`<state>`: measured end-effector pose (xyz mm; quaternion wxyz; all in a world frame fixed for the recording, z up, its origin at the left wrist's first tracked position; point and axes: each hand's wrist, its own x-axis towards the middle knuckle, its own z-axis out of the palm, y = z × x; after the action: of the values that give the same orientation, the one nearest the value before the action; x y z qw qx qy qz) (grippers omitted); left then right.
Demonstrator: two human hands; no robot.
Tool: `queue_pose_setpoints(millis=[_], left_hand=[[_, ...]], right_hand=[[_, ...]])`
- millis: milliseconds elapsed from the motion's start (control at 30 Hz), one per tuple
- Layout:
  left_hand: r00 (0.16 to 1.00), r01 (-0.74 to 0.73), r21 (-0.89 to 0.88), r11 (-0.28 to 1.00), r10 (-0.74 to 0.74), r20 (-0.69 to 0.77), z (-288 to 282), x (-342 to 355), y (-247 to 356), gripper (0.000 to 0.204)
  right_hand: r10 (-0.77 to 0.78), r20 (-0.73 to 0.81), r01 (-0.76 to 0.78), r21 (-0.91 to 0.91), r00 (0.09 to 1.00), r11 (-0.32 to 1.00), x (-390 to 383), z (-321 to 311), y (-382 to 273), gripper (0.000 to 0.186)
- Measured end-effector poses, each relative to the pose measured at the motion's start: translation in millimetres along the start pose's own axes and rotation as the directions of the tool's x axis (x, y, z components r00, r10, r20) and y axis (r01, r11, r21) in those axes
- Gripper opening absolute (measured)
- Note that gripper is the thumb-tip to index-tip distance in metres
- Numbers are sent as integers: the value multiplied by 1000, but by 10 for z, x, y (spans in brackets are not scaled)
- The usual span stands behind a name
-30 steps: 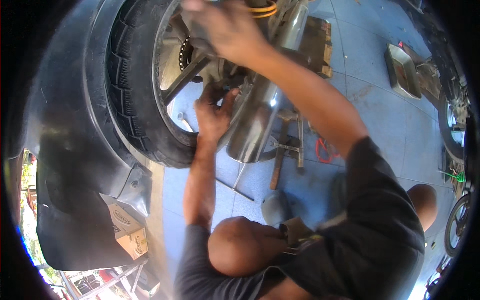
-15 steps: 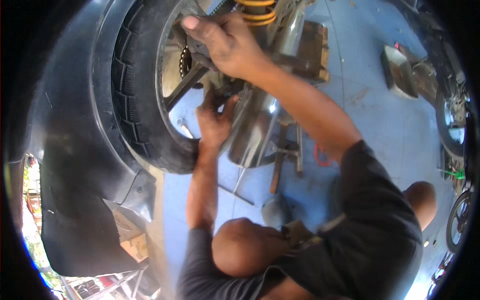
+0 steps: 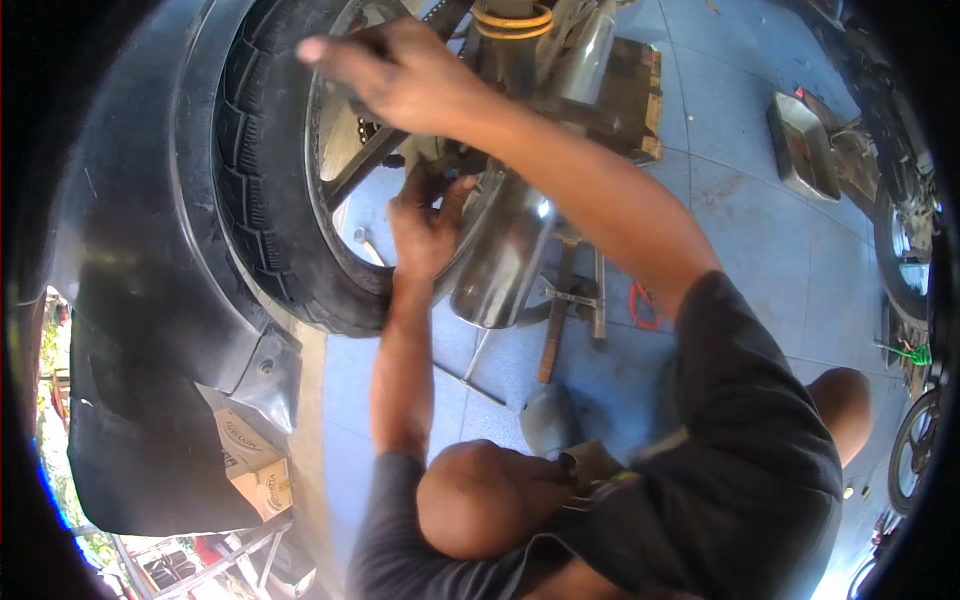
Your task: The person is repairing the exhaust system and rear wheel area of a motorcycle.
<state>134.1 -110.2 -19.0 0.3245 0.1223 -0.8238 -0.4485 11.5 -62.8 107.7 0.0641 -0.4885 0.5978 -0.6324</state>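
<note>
A motorcycle's rear wheel (image 3: 290,200) with a treaded black tyre stands at the upper left. Deep inside it, beside the silver muffler (image 3: 500,265), my left hand (image 3: 425,225) is curled at the hub with thumb and fingers close together; what they pinch is hidden. Above it, my right hand (image 3: 405,85) reaches across the wheel's spokes, thumb pointing left and fingers curled under. Motion smears this hand, and whatever it grips is hidden. Behind the wrist are the dark chain and sprocket (image 3: 367,130). An orange shock spring (image 3: 512,22) sits to the right.
A T-handle wrench (image 3: 470,382) lies on the blue tiled floor, and a metal tool (image 3: 368,245) shows through the wheel. Farther right are a red loop (image 3: 645,305) and a metal tray (image 3: 805,150). A black fender (image 3: 130,250) and cardboard boxes (image 3: 255,455) stand at left.
My right hand has moved left and slightly up, across the wheel rim toward the tyre. My left hand stays at the hub. The whole view has shifted slightly.
</note>
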Motion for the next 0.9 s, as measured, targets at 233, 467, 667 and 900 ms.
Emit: queue_pose_setpoints(millis=[233, 467, 667, 900], left_hand=[[956, -252, 193, 948, 275, -105, 97, -165, -96, 17], [997, -19, 176, 984, 31, -67, 31, 22, 130, 25], [1000, 25, 118, 993, -23, -22, -128, -58, 158, 34], [815, 325, -73, 943, -318, -483, 31, -1441, 132, 28]], right_hand=[[-252, -97, 266, 182, 963, 947, -713, -310, -303, 60], [-118, -402, 380, 671, 908, 636, -1720, -958, -376, 79], [270, -187, -286, -61, 945, 956, -2286, -658, 83, 39], [453, -380, -591, -502, 806, 631, -2586, -648, 515, 39]])
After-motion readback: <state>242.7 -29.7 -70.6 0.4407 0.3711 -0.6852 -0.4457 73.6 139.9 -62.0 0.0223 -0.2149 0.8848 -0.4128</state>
